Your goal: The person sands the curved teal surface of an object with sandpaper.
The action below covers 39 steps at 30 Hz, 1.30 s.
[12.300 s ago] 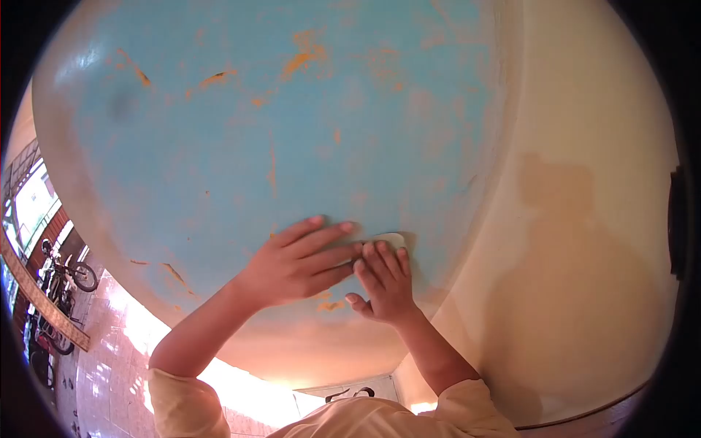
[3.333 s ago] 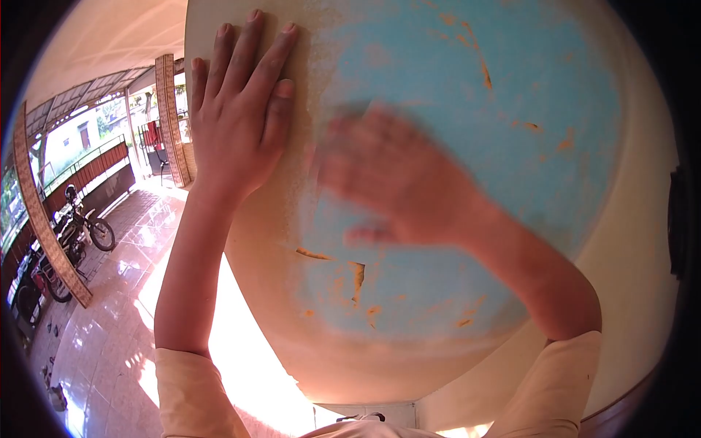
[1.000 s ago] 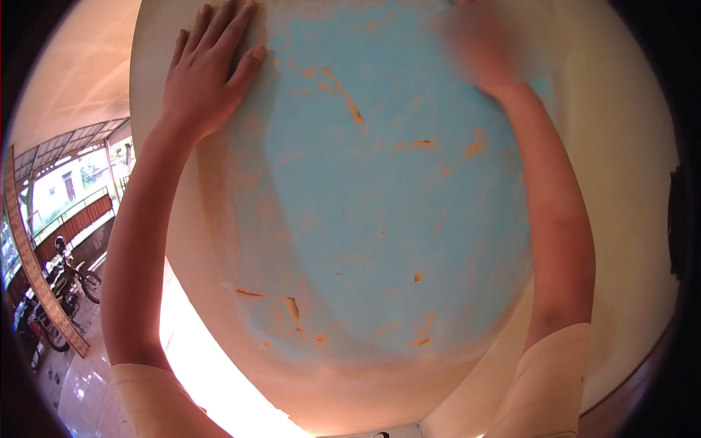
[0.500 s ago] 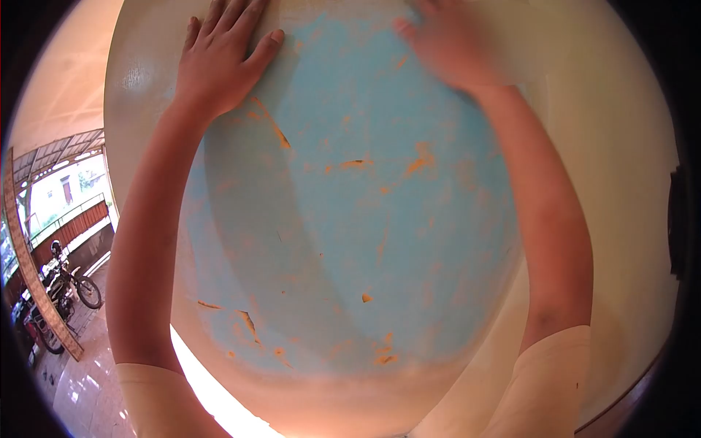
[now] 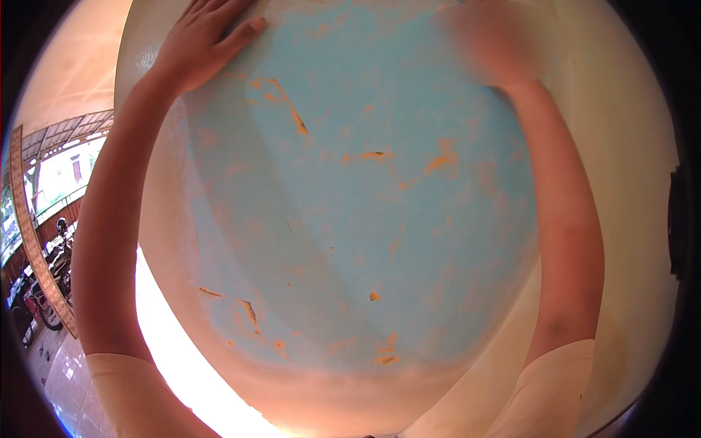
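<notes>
A large pale curved surface (image 5: 164, 219) fills most of the view, with a broad light-blue area (image 5: 350, 212) marked by orange scratches and worn spots. My left hand (image 5: 204, 44) lies on its upper left part, fingers spread, thumb pointing to the right along the blue area's edge. The fingertips run up to the top of the frame. At the upper right, my right hand (image 5: 496, 40) is smeared by motion over the blue area's right edge. Its fingers are too blurred to make out, so whether it holds something is hidden.
Through an opening at the left, motorcycles (image 5: 51, 285) stand on a paved floor behind a slanting wooden post (image 5: 36, 233). A roof and railing show beyond. A pale wall (image 5: 66, 80) rises at the upper left, and a dark object (image 5: 677, 223) is at the right edge.
My left hand has moved slightly up and to the left. My right hand has shifted to the right and is still blurred. The scratches near the middle appear a little further right.
</notes>
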{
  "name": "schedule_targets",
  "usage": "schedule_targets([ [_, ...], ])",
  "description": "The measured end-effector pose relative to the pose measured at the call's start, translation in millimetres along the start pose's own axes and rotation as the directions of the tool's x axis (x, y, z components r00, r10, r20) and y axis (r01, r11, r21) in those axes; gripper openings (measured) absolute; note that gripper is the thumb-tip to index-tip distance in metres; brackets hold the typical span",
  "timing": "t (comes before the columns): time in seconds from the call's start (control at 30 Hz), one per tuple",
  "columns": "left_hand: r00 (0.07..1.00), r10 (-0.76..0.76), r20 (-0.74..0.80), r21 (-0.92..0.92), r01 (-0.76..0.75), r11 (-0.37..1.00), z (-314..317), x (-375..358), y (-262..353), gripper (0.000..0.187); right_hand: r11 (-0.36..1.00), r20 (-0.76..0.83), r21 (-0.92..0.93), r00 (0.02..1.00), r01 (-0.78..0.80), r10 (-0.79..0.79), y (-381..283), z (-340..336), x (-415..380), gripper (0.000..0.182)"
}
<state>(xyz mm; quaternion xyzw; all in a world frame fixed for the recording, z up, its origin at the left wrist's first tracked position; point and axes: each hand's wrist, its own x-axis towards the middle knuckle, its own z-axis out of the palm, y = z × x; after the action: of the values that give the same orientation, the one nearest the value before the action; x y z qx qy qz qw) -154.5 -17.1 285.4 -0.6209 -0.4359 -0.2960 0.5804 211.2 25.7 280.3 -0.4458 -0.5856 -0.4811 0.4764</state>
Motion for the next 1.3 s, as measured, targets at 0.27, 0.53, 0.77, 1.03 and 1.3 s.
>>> schedule_targets([
  [0.27,0.98,-0.168,-0.108,-0.053,0.163,0.985,4.2,6.8,-18.3,0.07,0.988,-0.163,0.09,0.981,0.124,-0.108,-106.8,3.6,12.8,0.075],
  [0.53,0.965,-0.221,-0.143,-0.054,0.216,0.975,9.3,-12.8,-56.7,0.063,0.926,-0.164,0.14,0.931,0.351,-0.327,-156.1,6.9,43.7,0.073],
  [0.77,0.959,-0.221,-0.176,-0.045,0.217,0.975,13.1,-29.5,-83.1,0.061,0.894,-0.218,0.09,0.884,0.439,-0.413,-221.6,18.3,19.3,0.073],
  [1.03,0.947,-0.274,-0.17,0.0,0.278,0.961,15.6,-30.4,-84.6,0.059,0.948,-0.161,0.113,0.947,0.297,-0.278,-229.7,10.2,42.2,0.074],
  [1.3,0.932,-0.297,-0.208,-0.082,0.286,0.955,8.3,-49.9,-57.0,0.058,0.972,-0.132,0.107,0.972,0.211,-0.197,-216.9,-2.9,61.4,0.075],
])
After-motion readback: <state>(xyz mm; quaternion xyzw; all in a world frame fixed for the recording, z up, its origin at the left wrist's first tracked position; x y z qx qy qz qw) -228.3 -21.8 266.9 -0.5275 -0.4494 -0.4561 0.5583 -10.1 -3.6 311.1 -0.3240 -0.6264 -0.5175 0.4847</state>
